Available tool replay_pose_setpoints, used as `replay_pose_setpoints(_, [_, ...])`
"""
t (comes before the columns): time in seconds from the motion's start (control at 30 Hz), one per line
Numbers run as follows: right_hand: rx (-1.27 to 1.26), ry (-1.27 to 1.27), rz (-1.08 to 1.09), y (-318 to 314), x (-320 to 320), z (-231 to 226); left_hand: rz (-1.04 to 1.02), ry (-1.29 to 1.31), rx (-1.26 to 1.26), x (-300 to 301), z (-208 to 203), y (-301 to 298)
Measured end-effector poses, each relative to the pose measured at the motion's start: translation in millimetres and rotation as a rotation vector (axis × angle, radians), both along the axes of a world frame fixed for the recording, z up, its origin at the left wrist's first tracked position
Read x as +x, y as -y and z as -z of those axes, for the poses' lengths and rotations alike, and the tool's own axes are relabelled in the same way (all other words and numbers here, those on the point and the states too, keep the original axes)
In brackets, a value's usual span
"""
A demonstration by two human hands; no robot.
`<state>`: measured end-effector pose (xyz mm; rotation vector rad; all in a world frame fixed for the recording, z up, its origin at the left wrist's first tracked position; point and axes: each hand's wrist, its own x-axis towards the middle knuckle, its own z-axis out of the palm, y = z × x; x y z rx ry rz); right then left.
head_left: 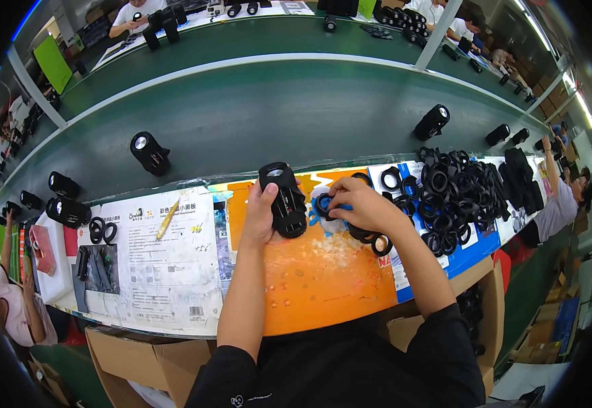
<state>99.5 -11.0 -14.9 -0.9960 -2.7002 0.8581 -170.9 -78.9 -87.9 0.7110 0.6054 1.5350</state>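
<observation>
While left grip (260, 216) holds cylinder (288, 206), right grip (359, 204) pinches 1 ring (321, 207).

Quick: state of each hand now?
Left hand: closed, holding a black cylindrical device.
Right hand: closed, pinching a black ring.

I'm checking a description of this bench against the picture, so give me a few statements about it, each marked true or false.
1. The left hand holds a black cylindrical device. True.
2. The right hand is empty. False: its fingers hold a black ring.
3. The heap of black rings lies to the right of the orange sheet. True.
4. The yellow pen-like tool lies on the orange sheet. False: it lies on the white printed sheet.
5. Another black device is on the green surface beyond the sheets. True.
</observation>
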Motion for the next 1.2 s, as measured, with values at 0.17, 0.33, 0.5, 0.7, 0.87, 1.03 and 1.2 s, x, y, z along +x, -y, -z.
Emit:
replay_pose_setpoints(0.17, [0.079,-0.050,0.060,8,-7,1,-0.028,-0.044,0.011,2,6,0])
replay_pose_setpoints(0.33, [-0.390,-0.479,0.230,-17,-23,-47,-0.025,-0.245,0.012,10,0,5])
replay_pose_setpoints(0.5, [-0.435,-0.406,0.023,-35,-53,-87,-0.033,-0.398,0.010,18,-9,11])
replay_pose_setpoints(0.7, [-0.224,-0.199,-0.115,-30,-59,-103,0.012,-0.427,-0.021,19,-25,13])
replay_pose_setpoints(0.87, [-0.087,-0.178,-0.125,-21,-59,-99,0.001,-0.428,0.033,18,-21,10])
replay_pose_setpoints(1.03, [-0.052,-0.211,-0.110,-12,-62,-99,0.014,-0.444,0.037,16,-17,9])
replay_pose_setpoints(1.2, [0.128,-0.125,-0.224,-13,-61,-94,0.011,-0.459,0.065,18,-19,8])
